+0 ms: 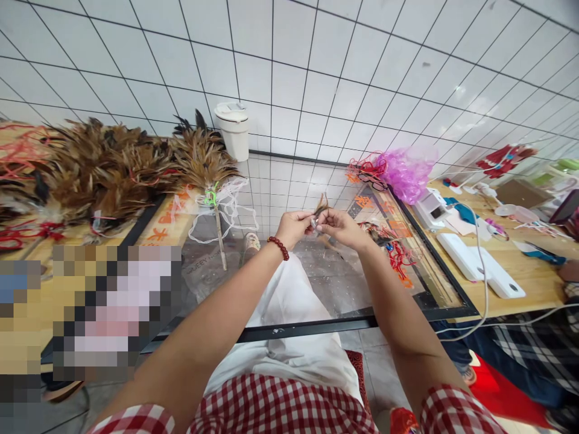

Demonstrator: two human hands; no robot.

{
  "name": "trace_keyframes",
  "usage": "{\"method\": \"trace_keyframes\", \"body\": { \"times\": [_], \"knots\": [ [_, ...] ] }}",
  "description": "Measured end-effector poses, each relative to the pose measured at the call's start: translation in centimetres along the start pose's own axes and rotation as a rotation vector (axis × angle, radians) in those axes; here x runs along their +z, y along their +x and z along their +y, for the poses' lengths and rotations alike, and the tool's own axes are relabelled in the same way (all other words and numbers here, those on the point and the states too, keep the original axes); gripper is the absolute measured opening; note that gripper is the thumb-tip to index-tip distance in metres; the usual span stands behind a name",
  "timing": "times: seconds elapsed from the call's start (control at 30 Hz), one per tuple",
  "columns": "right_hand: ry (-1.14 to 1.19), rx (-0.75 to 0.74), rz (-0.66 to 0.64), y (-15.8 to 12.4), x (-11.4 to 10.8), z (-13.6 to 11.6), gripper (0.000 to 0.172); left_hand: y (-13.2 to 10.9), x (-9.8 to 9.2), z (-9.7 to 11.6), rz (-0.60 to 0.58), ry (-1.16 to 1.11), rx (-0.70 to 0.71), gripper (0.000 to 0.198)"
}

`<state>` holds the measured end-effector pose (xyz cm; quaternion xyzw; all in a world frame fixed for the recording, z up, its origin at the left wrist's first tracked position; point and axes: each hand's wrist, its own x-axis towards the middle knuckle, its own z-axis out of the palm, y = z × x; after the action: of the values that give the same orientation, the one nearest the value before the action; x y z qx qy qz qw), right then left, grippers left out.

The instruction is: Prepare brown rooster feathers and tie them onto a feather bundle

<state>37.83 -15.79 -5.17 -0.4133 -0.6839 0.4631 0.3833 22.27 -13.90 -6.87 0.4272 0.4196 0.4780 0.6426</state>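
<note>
Both hands meet out in front of the person, above a glass table (316,289), and between them they hold a small tuft of brown feathers (322,205). The left hand (294,228) has its fingers curled together and pinched on the base of the tuft; a red bead bracelet (278,247) sits on that wrist. The right hand (340,228) is likewise closed, its fingertips touching the same spot from the other side, so the two hands touch each other around a small pale piece that is too small to make out. The tuft stands up from the pinch, its tips fanning just above the knuckles. To the left, on a wooden bench, lies a big heap of brown feathers (104,175), and near it a finished feather duster (203,163) with its stick pointing toward the person, wrapped in clear netting. A white cup (234,129) stands against the tiled wall behind the duster. To the right of the hands lie red strings (398,256) on the glass, and farther back a pink plastic bag (404,172). On the wooden table at far right rest white boxes (479,265) and a cable. Nothing lies between the hands and the camera but the person's own forearms, white apron and checked sleeves.
</note>
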Motion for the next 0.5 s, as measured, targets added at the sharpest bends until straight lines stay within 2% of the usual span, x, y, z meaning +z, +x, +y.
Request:
{"method": "trace_keyframes", "body": {
  "times": [0.2, 0.33, 0.4, 0.5],
  "knots": [
    [0.051, 0.100, -0.018, -0.1, -0.2, 0.5, 0.035, 0.3, -0.3, -0.1, -0.040, -0.081, 0.057, 0.011],
    [0.089, 0.053, 0.062, 0.2, -0.1, 0.7, 0.035, 0.2, -0.1, -0.2, -0.056, -0.015, 0.041, 0.001],
    [0.036, 0.053, 0.159, 0.3, -0.5, 0.8, 0.031, 0.1, 0.1, -0.1, -0.023, -0.006, 0.032, 0.003],
    [-0.296, 0.087, 0.454, 0.1, -1.8, 1.0, 0.023, 0.3, 0.0, 0.2, 0.092, -0.095, 0.027, 0.006]
  ]
}}
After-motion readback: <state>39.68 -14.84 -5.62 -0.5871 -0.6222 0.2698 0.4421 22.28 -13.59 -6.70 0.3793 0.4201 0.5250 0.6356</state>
